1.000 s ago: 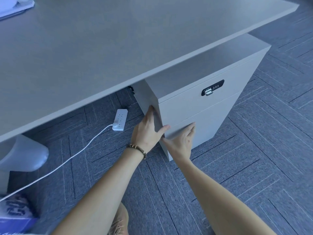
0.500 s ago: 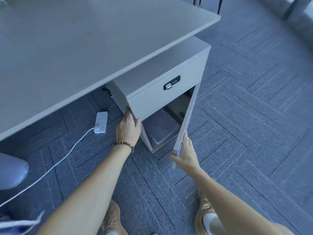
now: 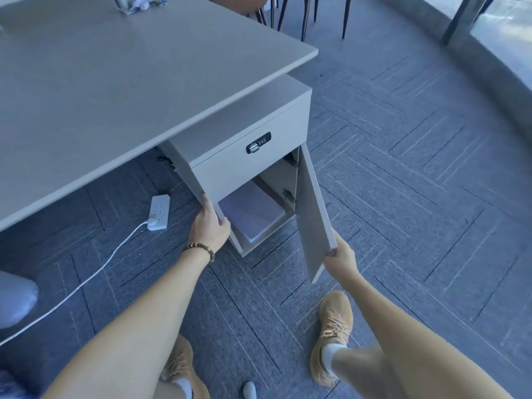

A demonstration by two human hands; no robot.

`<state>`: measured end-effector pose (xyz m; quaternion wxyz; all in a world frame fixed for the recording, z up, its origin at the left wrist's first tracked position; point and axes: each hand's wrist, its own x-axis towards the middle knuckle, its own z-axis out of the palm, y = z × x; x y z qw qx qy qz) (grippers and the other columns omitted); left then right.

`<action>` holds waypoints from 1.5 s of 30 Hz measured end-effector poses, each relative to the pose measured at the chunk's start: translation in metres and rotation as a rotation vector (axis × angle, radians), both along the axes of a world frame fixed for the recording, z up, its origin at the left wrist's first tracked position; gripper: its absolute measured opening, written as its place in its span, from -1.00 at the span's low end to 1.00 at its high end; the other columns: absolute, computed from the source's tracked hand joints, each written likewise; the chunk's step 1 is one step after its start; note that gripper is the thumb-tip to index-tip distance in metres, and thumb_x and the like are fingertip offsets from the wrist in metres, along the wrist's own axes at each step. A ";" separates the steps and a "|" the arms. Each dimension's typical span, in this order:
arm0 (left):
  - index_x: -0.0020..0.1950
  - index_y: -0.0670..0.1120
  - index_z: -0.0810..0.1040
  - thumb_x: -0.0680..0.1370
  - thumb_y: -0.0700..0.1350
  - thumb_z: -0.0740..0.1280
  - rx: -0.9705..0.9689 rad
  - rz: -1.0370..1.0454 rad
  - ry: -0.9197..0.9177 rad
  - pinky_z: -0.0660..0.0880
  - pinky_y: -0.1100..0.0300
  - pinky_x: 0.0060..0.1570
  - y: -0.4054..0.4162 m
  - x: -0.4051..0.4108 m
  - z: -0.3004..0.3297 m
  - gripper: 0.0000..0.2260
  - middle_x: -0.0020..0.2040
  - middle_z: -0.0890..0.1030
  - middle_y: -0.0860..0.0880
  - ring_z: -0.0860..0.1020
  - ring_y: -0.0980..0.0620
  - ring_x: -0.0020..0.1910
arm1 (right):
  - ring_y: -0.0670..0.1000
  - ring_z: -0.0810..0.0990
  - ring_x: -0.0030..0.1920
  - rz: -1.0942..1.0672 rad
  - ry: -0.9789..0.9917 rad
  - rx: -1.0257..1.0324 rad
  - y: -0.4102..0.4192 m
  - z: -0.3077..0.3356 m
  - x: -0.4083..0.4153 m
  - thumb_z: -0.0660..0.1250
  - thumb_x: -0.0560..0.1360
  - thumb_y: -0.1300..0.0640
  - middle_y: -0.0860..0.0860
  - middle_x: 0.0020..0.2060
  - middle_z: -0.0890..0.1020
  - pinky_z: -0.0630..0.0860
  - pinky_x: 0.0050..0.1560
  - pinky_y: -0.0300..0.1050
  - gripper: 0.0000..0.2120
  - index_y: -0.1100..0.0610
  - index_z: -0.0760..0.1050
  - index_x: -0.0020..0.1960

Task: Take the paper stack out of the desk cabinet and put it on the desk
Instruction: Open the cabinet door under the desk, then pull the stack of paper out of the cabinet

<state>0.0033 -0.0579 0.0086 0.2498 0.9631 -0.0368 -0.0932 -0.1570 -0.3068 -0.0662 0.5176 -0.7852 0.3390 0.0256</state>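
Paper stack (image 3: 253,214), pale and flat, lies on the floor of the open lower compartment of the grey desk cabinet (image 3: 244,168), which stands under the broad grey tabletop (image 3: 129,76). Its grey door (image 3: 313,214) stands swung wide. The left hand (image 3: 210,228) curls around the cabinet's front left edge; the right hand (image 3: 341,259) pinches the door's lower outer corner.

A smooth matt grey laminate desk (image 3: 121,90) and matching cabinet (image 3: 247,168) with a shiny metal lock (image 3: 258,142), a pale paper stack (image 3: 253,214) inside, stand on rough woven carpet (image 3: 403,197) beside a glossy white plastic power strip (image 3: 159,212).
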 end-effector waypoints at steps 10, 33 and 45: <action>0.59 -0.24 -0.12 0.56 -0.18 0.23 0.028 0.055 0.013 0.50 -0.07 0.12 -0.013 -0.002 0.003 -0.29 0.44 0.37 -0.28 0.48 -0.29 0.28 | 0.04 0.64 0.03 -0.085 -0.088 -0.199 -0.068 0.029 0.001 0.46 0.36 0.18 0.03 0.02 0.66 0.56 0.12 0.02 -0.67 0.10 0.59 0.12; 0.54 -0.20 0.13 0.57 -0.20 0.23 -0.001 0.066 -0.038 0.48 -0.05 0.14 -0.013 -0.012 -0.004 -0.44 0.45 0.38 -0.21 0.48 -0.24 0.31 | 0.24 -0.18 0.61 0.289 0.271 -0.734 -0.072 0.044 0.058 0.26 0.44 -0.30 0.23 0.62 -0.06 -0.21 0.47 0.42 -0.09 0.08 0.01 0.62; 0.43 -0.20 0.33 0.58 -0.13 0.25 0.025 -0.043 0.126 0.51 0.06 0.05 -0.052 -0.009 -0.043 -0.57 0.29 0.52 -0.20 0.54 -0.19 0.19 | 0.18 0.37 0.44 0.474 0.177 -0.403 -0.031 0.034 0.087 0.35 0.50 -0.12 0.16 0.45 0.39 0.35 0.41 0.10 -0.31 0.15 0.27 0.52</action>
